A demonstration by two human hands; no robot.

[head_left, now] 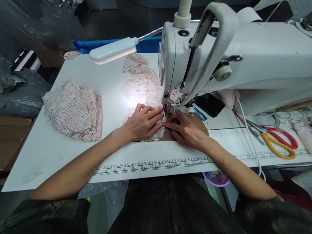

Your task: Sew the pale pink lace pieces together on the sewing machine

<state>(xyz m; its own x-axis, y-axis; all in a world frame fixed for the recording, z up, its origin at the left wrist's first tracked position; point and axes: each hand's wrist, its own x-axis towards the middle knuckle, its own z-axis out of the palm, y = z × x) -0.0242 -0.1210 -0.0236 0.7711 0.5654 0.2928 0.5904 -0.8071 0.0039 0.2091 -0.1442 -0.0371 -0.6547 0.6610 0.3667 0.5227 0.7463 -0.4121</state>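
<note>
Pale pink lace fabric (141, 89) lies in folds under the needle area of a white sewing machine (265, 52). My left hand (145, 123) rests on the lace just left of the presser foot, its fingers stretched out and lying flat. To the right of the needle, my right hand (186, 131) has its fingers bent and drawn together at the lace edge. The bit between those fingertips is mostly hidden. A lit lamp (113, 50) shines on the cloth.
A heap of pale lace (73, 112) sits on the left of the white table (60, 165). Near the machine bed lie blue snips (200, 112) and a black phone (209, 104). Scissors with red and yellow handles (280, 139) are at the right, above a printed ruler strip (156, 165).
</note>
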